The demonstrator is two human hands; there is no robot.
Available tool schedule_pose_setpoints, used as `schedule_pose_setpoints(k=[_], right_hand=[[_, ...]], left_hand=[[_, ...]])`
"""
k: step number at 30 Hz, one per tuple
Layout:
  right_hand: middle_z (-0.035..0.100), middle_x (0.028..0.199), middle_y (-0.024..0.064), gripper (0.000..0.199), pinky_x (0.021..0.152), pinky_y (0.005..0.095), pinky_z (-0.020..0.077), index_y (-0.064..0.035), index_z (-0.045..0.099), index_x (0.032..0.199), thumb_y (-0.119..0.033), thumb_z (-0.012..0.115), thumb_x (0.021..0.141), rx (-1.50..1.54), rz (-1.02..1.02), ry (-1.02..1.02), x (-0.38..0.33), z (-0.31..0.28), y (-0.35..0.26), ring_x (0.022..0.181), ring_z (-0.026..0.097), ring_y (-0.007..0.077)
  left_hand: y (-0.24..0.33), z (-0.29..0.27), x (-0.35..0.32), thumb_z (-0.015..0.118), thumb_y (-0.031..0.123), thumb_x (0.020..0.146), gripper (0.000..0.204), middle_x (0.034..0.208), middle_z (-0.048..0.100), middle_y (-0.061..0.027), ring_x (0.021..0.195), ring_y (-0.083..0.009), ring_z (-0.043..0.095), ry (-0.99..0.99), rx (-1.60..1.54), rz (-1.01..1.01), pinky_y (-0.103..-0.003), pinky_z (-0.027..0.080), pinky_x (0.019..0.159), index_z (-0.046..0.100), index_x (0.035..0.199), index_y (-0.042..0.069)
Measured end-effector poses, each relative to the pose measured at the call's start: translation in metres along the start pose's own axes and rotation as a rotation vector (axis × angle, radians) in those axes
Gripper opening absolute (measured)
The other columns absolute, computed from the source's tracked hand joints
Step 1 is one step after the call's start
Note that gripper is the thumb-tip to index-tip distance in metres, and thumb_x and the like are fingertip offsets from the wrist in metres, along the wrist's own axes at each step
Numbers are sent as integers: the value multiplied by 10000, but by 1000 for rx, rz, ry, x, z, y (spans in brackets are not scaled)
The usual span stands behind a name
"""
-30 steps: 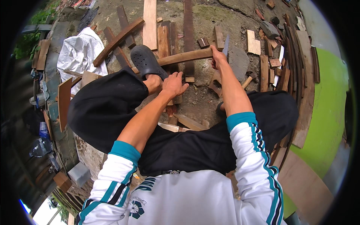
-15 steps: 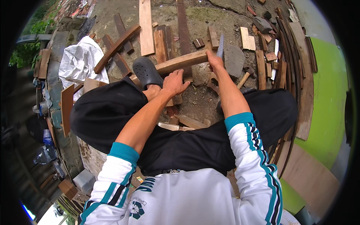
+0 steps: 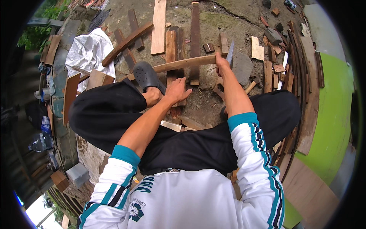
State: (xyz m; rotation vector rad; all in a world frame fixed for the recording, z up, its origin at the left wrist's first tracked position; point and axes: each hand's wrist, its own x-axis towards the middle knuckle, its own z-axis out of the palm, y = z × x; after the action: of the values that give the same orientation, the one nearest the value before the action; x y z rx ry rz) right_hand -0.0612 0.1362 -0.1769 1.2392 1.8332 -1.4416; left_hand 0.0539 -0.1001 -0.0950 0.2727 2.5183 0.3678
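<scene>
A white sheet (image 3: pixel 89 51) lies at far left on the ground. A dark clog (image 3: pixel 146 76) presses down one end of a long curved wooden strip (image 3: pixel 183 63). The left hand (image 3: pixel 178 90) rests with fingers spread, palm down, on a short plank (image 3: pixel 177 101) just below the strip, gripping nothing. The right hand (image 3: pixel 222 65) has its fingers closed around the handle of a saw (image 3: pixel 230 58), whose blade meets the strip's right end. Wood offcuts (image 3: pixel 257 47) lie further right.
</scene>
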Motion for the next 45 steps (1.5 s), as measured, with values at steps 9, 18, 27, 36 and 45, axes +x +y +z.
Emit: schedule_pose_setpoints(k=[9, 18, 27, 36, 45], right_hand=[[559, 655, 73, 678, 471, 381, 419, -7, 643, 963, -667, 513, 872, 53, 94, 48, -15, 5, 14, 498, 537, 185], [508, 590, 34, 605, 483, 373, 427, -34, 546, 731, -594, 481, 951, 120, 16, -67, -14, -20, 36, 471, 497, 185], [667, 782, 21, 307, 559, 284, 472, -14, 670, 965, -304, 574, 974, -52, -325, 92, 38, -22, 104, 650, 601, 109], [620, 1243, 138, 409, 922, 407, 474, -50, 586, 1262, -160, 639, 872, -880, -1089, 164, 85, -14, -15, 1163, 566, 315], [416, 1502, 62, 585, 1040, 437, 393, -106, 349, 1489, -78, 503, 925, -1532, -1286, 55, 161, 39, -63, 1349, 414, 281]], left_hand=[[8, -3, 34, 644, 435, 872, 718, 1375, 511, -208, 1258, -376, 501, 29, 8, 28, -477, 423, 1047, 427, 1411, 12], [3, 1, 107, 653, 363, 881, 519, 1295, 581, -173, 1228, -350, 516, 349, -261, 161, -449, 406, 1040, 577, 1265, 23], [-13, 4, 151, 597, 548, 891, 594, 1246, 620, -142, 1192, -306, 542, 315, -155, 296, -426, 353, 1035, 637, 1215, 52], [-53, 13, 165, 592, 683, 827, 655, 815, 696, -155, 812, -312, 665, 280, -106, 287, -441, 506, 761, 719, 972, 58], [-50, 13, 169, 661, 679, 773, 650, 787, 697, -124, 780, -288, 662, 303, -156, 281, -421, 522, 733, 724, 918, 49]])
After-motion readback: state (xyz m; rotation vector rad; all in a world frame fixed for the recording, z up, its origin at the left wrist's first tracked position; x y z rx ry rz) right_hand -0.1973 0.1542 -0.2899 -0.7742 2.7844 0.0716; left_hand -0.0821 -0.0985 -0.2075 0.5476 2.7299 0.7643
